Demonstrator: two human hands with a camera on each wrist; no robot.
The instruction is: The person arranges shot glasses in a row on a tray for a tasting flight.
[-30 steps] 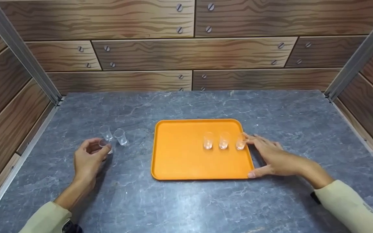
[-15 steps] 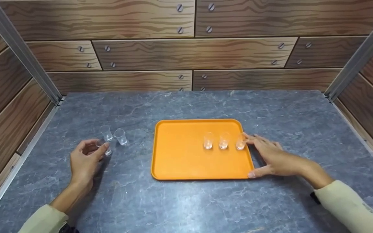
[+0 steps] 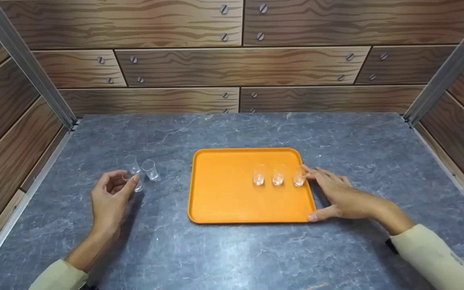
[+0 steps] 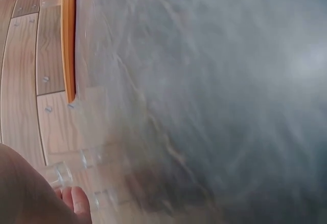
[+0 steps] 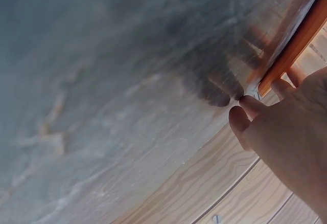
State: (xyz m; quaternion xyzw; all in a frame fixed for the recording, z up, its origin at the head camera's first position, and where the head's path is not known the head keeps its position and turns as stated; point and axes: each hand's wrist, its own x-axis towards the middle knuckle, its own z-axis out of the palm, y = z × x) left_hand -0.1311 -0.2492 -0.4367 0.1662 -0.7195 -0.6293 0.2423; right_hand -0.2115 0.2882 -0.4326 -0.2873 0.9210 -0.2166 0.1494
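Small clear cup (image 3: 134,182) stands on the grey table (image 3: 232,249) well to the left of the orange tray (image 3: 224,193), pinched between the thumb and curled fingers of the left hand (image 3: 109,199). Two more clear cups (image 3: 141,167) stand just behind it, a little nearer the tray, close beside each other. In the left wrist view the glass shows only as a blur beside a fingertip, with the tray's edge far off.

On the tray, toward its right side, three cups stand upright in a row (image 3: 278,176), near one another. The right hand (image 3: 338,197) rests against the tray's right edge with its fingers straight and slightly spread; the fingertips reach the rim next to the rightmost cup of the row, and the thumb lies at the tray's near right corner. The right wrist view shows fingertips touching the orange rim. Wood-grain panels (image 3: 232,60) stand behind the tray.
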